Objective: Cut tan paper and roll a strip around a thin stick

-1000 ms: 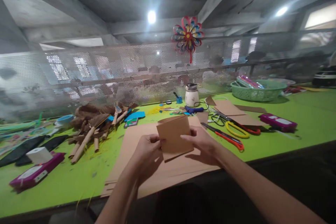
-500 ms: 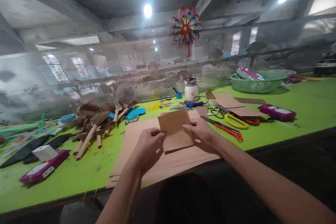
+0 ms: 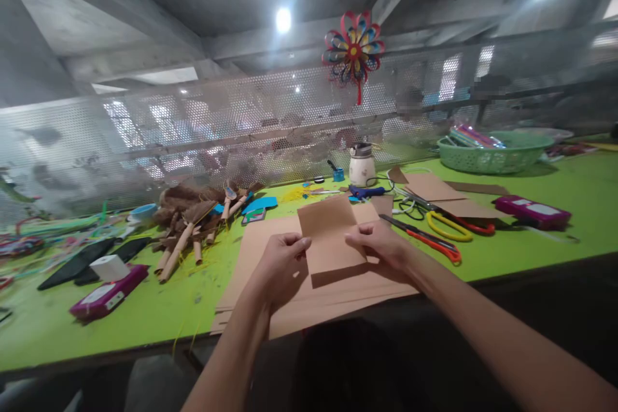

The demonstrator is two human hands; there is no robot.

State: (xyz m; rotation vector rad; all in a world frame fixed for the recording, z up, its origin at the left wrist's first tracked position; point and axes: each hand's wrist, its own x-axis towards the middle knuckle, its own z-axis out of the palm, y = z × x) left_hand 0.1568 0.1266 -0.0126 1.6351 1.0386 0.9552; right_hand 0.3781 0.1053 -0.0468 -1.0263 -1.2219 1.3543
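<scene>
A rectangular piece of brown kraft paper is held up, tilted, between my two hands. My left hand pinches its left edge between thumb and fingers. On the right edge, my right hand grips it with the thumb on the front face and the fingers behind. Beneath lie larger brown paper sheets, stacked at the table's front edge. To the right of my right hand are orange-handled scissors and another pair with yellow and red handles.
Brown paper rolls and shreds lie left on the green table. Purple power strips sit at both sides. A blue glue gun, a white bottle and a green basket stand farther back, before a perforated screen.
The whole scene has shifted rightward in the picture as my head turns left. Both hands still hold the brown paper, with little change in their grip.
</scene>
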